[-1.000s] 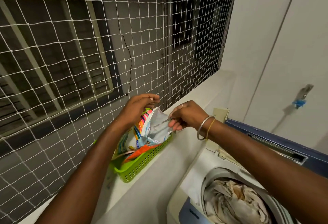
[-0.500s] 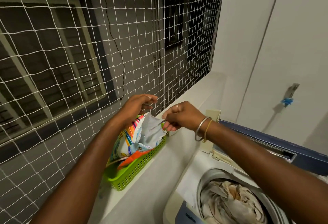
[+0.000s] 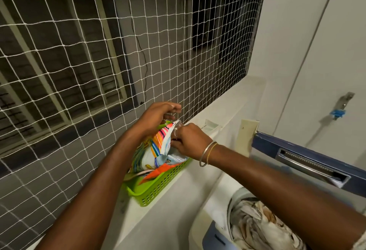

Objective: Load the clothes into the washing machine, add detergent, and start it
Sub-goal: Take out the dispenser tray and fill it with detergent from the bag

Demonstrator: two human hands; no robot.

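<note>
At 5 o'clock, nearest, pale crumpled clothes (image 3: 257, 226) already filled the drum of the washing machine (image 3: 213, 200), whose blue lid (image 3: 297, 156) stood raised at 3 o'clock. A small mark on the machine's front panel was too blurred to read.

Just below centre, a green basket (image 3: 158, 192) on the ledge (image 3: 233, 99) held the detergent pouch (image 3: 156, 150), propped with its mouth up. The right hand (image 3: 188, 140), 2 bangles (image 3: 208, 153) at its wrist, was closed on the pouch's mouth. The left hand (image 3: 156, 117) curled over the top corner and seemed to pinch it.

The pouch looked like soft, crinkly film: probably light, slippery and apt to slump or spill if tipped. It was best held by the top edge with the body supported. Its striped print carried lettering too small to read.

Beyond, from 9 to 12 o'clock, hung a white net (image 3: 99, 51).
</note>
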